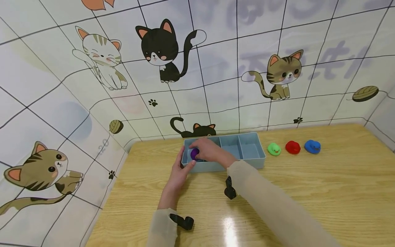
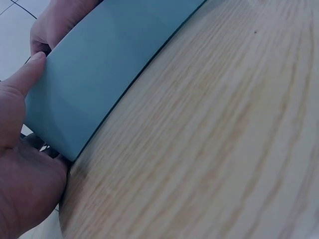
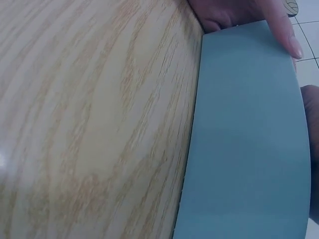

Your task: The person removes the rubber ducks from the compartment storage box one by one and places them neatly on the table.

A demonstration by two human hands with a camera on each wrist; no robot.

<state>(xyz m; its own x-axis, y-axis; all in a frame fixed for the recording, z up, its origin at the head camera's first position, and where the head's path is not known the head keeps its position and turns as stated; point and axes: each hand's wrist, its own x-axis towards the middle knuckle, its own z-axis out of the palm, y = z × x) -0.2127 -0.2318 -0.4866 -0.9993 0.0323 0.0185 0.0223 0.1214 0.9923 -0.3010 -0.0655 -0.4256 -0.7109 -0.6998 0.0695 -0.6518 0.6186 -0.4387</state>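
A light blue box (image 1: 232, 166) with compartments stands on the wooden table near the wall. My left hand (image 1: 179, 173) grips its left end, thumb on the front rim and fingers along the end wall. In the left wrist view that hand (image 2: 20, 164) holds the corner of the box (image 2: 99, 74). My right hand (image 1: 211, 151) reaches over the front wall into the leftmost compartment, where its thumb and fingers pinch a small rounded purple toy (image 1: 194, 154). The toy's full shape is partly hidden by the hand. In the right wrist view the front wall (image 3: 244, 139) hides most of the right hand.
Right of the box, a green duck (image 1: 274, 149), a red duck (image 1: 292, 147) and a blue duck (image 1: 313, 146) sit in a row on the table (image 1: 308, 192). A wall (image 1: 222, 103) with cat drawings rises behind the box. Another wall (image 1: 55, 123) borders the table's left side.
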